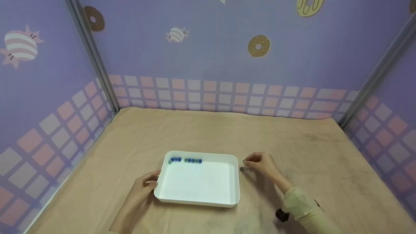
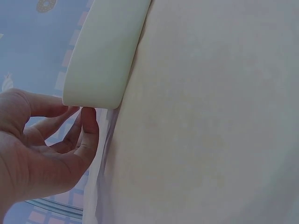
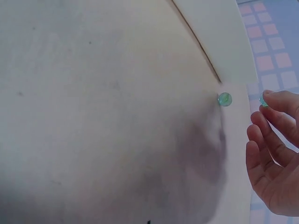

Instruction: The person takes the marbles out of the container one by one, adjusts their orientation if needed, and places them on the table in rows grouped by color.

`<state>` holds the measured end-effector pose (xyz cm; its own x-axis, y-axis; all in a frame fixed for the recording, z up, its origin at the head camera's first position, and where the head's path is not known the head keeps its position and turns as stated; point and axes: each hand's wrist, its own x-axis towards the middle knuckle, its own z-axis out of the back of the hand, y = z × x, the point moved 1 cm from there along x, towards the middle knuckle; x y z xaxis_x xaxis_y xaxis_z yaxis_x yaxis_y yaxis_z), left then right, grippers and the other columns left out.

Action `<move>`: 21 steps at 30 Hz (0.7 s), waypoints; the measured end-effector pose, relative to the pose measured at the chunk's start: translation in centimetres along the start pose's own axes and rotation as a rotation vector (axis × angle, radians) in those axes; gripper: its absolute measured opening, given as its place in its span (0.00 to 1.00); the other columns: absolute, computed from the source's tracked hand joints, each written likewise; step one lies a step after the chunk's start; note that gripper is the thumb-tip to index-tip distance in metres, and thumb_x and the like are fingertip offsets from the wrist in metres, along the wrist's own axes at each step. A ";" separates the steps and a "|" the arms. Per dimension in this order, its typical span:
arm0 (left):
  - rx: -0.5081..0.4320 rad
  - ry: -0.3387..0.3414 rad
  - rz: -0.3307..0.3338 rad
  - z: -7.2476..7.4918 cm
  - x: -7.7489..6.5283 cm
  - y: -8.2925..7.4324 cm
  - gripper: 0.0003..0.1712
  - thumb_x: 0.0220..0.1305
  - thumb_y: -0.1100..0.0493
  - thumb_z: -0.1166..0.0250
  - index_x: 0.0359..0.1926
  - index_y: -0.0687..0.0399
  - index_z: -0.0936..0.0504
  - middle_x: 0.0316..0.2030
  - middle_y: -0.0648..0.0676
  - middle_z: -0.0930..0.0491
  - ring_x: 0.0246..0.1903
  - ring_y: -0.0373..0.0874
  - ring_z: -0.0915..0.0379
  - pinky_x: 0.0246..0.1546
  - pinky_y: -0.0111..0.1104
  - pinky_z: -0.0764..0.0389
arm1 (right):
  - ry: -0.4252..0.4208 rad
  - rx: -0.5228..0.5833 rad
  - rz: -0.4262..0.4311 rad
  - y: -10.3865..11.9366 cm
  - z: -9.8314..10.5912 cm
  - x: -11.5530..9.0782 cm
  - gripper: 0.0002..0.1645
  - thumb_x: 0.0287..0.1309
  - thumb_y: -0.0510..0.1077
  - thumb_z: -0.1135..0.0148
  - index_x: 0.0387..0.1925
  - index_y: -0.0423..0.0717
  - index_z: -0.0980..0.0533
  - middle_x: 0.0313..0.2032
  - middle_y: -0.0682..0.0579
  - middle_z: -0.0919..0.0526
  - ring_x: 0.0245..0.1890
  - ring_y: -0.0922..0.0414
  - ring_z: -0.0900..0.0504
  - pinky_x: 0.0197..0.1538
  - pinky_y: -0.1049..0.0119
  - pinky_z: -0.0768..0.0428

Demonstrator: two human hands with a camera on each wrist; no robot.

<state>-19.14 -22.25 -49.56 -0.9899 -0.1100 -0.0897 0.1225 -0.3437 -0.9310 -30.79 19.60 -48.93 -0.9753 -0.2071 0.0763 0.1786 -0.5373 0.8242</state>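
Left hand (image 1: 143, 188) touches tray (image 1: 198, 202) edge; right hand (image 1: 261, 164) pinches marble (image 3: 263, 101).

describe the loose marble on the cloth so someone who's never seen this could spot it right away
Start at the white tray in the middle of the tan cloth. Just outside its right wall, near the far corner, one green glass marble lies on the cloth, below the right hand's fingertips. Unlike the marbles lined up inside the tray or the marble pinched in that hand, it lies alone and untouched.

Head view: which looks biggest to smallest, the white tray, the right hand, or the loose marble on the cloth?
1. White tray
2. Right hand
3. Loose marble, by far the smallest, lying just beside the tray.
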 end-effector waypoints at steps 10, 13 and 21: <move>0.030 -0.010 -0.002 0.0 -0.1 -0.1 0.25 0.67 0.70 0.47 0.65 0.64 0.27 0.56 0.66 0.23 0.56 0.56 0.26 0.58 0.45 0.23 | -0.031 -0.046 -0.069 -1.1 0.0 0.0 0.06 0.55 0.42 0.29 0.34 0.45 0.14 0.33 0.50 0.11 0.29 0.62 0.20 0.34 0.73 0.23; 0.032 -0.015 -0.011 0.0 -0.1 -0.1 0.25 0.67 0.70 0.46 0.64 0.64 0.26 0.55 0.65 0.22 0.55 0.55 0.25 0.55 0.40 0.23 | -0.030 -0.072 -0.075 -1.6 0.0 0.0 0.05 0.54 0.43 0.28 0.34 0.47 0.13 0.34 0.51 0.11 0.31 0.62 0.21 0.35 0.72 0.24; -0.089 0.020 -0.003 0.1 -0.3 0.1 0.25 0.67 0.71 0.48 0.65 0.66 0.29 0.55 0.66 0.25 0.54 0.53 0.29 0.50 0.30 0.24 | -0.009 -0.107 -0.081 -2.3 0.1 -0.4 0.06 0.56 0.44 0.29 0.35 0.49 0.13 0.36 0.51 0.11 0.35 0.61 0.18 0.39 0.70 0.24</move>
<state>-18.87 -22.33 -49.62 -0.9916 -0.0901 -0.0932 0.1137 -0.2592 -0.9591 -30.85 20.95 -50.77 -0.9881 -0.1527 0.0173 0.1116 -0.6359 0.7637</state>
